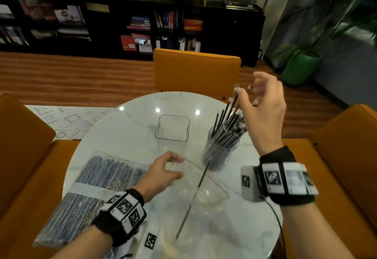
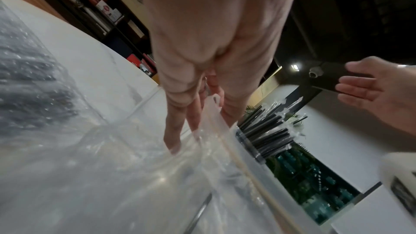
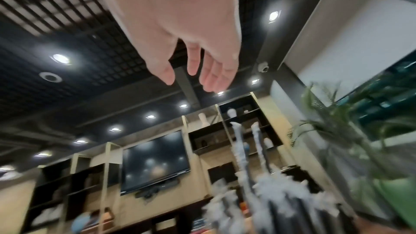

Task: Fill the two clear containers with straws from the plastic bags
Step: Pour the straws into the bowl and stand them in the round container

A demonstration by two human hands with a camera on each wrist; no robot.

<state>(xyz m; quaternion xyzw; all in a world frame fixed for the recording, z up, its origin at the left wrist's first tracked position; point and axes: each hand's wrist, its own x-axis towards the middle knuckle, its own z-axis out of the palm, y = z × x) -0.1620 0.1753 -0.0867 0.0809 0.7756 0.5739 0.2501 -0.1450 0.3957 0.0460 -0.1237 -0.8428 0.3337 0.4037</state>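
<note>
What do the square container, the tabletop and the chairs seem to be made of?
Square container: clear rigid plastic, probably acrylic; table shows through its glossy walls.
Tabletop: polished white marble or a lookalike; faint grey veins, sharp lamp reflections.
Chairs: mustard upholstery, matte, fabric or leatherette; too far to tell.

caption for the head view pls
Left hand pinches a nearly empty bag; open right hand above straw-filled round container.
</note>
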